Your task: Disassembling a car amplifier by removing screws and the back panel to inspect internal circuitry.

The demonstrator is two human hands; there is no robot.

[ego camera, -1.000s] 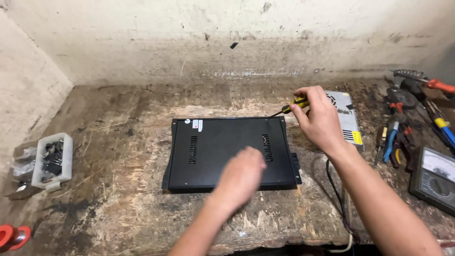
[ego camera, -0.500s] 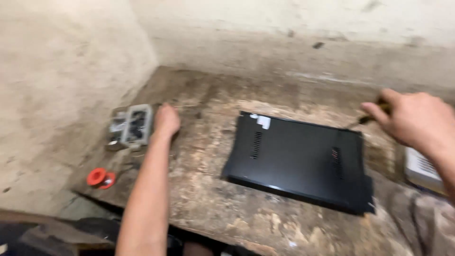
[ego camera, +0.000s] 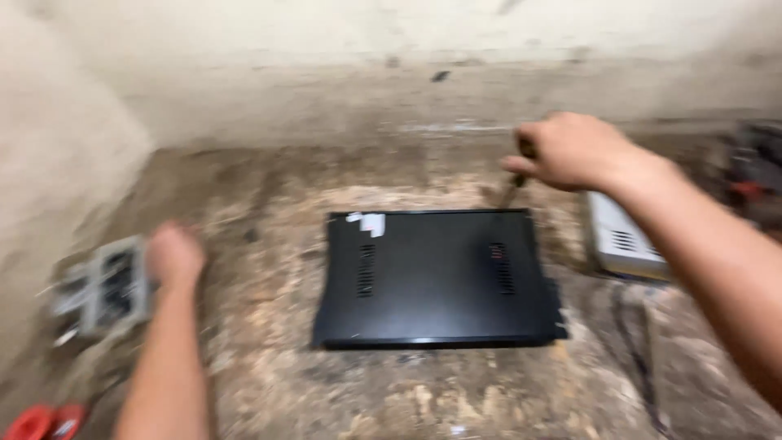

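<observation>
Screwdriver [ego camera: 515, 189] gripped as before

A repair workshop is showing here: a scarred, stained wooden workbench [ego camera: 269, 391] is sitting against a grimy plaster wall [ego camera: 326, 73], blurred hand tools [ego camera: 749, 175] lying at its edge.

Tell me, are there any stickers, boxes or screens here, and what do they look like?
Sticker: small, white, roughly rectangular, on the black flat box at its far left corner.
Grey-white box: right of the black box, under the right hand, with small vent slots.
No screens show; the picture is blurred.
</observation>
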